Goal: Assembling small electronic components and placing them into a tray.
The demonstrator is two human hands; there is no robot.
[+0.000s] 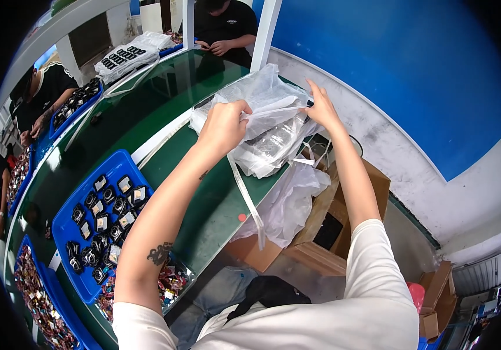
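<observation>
A clear plastic bag (271, 93) lies crumpled over a stack of plastic-wrapped material (277, 143) at the far right end of the green table. My left hand (225, 125) is closed on the bag's near left edge, fingers curled inward. At the bag's right side, my right hand (322, 109) has its thumb against the bag's edge while a finger stretches upward. The edge looks pulled straight between both hands. Whatever the wrapped stack holds cannot be made out through the plastic.
A blue tray (61, 224) of small black cased parts with cables stands left of my forearm. Another blue tray (58, 303) holds small coloured parts. A white strap (244, 195) hangs near the table edge. An open cardboard box (314, 251) stands below right. Several people work across the table.
</observation>
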